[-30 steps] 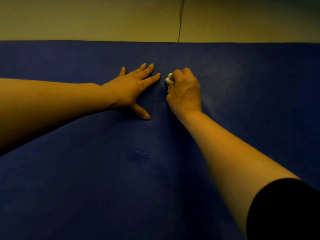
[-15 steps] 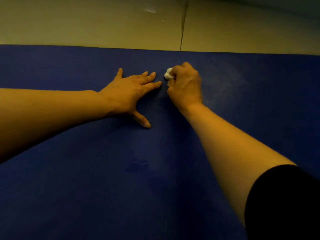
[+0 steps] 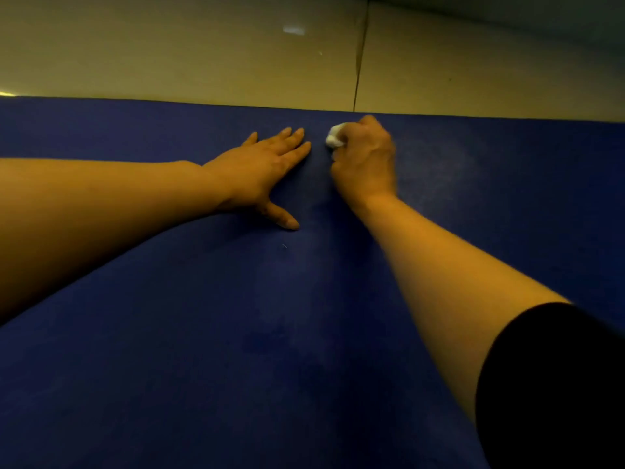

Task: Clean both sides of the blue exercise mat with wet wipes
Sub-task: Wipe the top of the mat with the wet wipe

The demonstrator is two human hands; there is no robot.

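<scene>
Blue exercise mat (image 3: pixel 236 350) lies flat on the tiled floor (image 3: pixel 203 55), filling most of the view. Left hand (image 3: pixel 263 170) rests flat on it, fingers straight. Right hand (image 3: pixel 367 157) grips a balled white wet wipe (image 3: pixel 334 138) against the mat near its far edge.

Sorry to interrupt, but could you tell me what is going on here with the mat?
A person is cleaning a blue exercise mat laid flat on a tiled floor. The right hand holds a bunched white wet wipe in its grip, pressed to the mat near the far edge. The left hand lies flat on the mat beside it, fingers spread, apparently steadying it.
</scene>
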